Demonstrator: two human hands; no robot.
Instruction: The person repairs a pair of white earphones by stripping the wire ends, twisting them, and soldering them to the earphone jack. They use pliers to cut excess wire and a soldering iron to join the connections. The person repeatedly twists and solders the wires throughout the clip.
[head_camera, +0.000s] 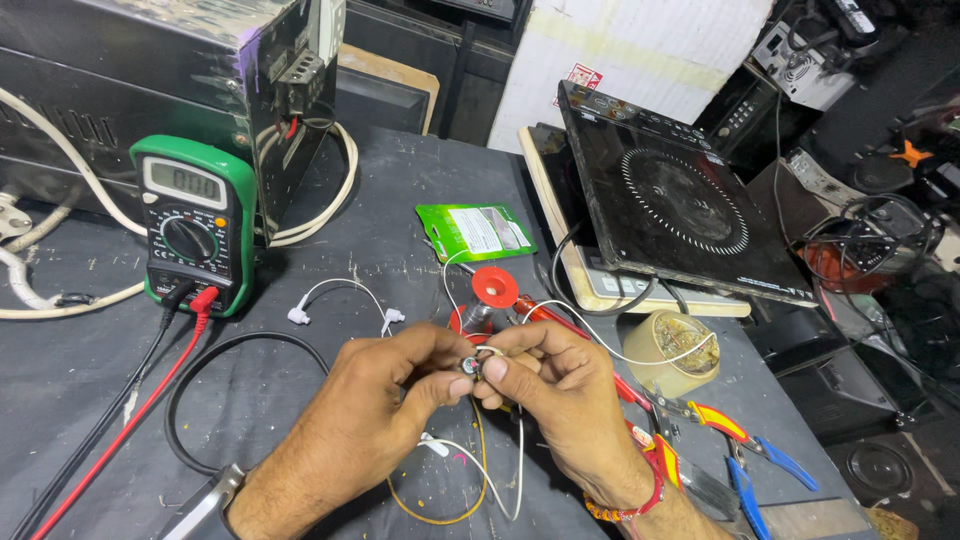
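Small round metal part (470, 366) held above the dark workbench (400, 200), thin white wire (520, 460) trailing below. Left hand (385, 390) and right hand (545, 385) both pinch it, fingertips clamped. Red solder spool (494, 286) just behind; green multimeter (192, 225) well left; pliers (745, 450) right.

Bare tabletop (90, 380) lies open to my left; pliers (745, 450), tape roll (678, 350) and induction cooktop (680, 200) crowd my right.

dark scuffed workbench (400, 200), white wall panel (640, 50), cluttered elec. gear behind
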